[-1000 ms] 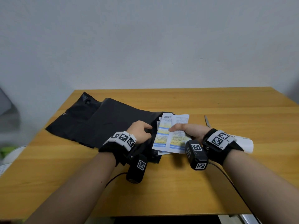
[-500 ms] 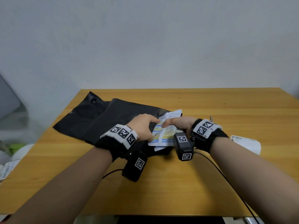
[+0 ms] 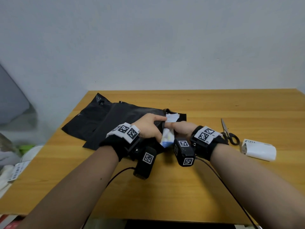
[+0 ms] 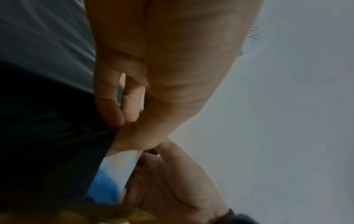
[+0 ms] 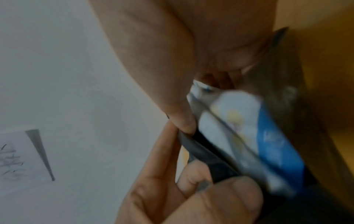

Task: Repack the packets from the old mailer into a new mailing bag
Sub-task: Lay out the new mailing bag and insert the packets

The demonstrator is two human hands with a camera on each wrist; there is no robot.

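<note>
A black mailing bag [image 3: 125,119] lies flat on the wooden table [image 3: 214,103]. My left hand [image 3: 149,128] pinches the edge of its mouth, thumb against curled fingers [image 4: 114,109]. Against that opening, my right hand [image 3: 179,128] grips a stack of white, blue and yellow packets [image 3: 168,138], which stand on edge. In the right wrist view the packets [image 5: 249,128] sit partly inside the black bag edge [image 5: 203,150]. The inner end of the packets is hidden by the bag and my hands.
The white old mailer [image 3: 258,149] lies crumpled at the right, with scissors [image 3: 228,133] just left of it. A second black bag [image 3: 92,113] lies under the first at the back left. Off the table's left edge sit white and green items [image 3: 14,169].
My right hand moved left with the packets, which went from lying flat to standing on edge at the bag mouth. My left hand lifted the bag's edge over them.
</note>
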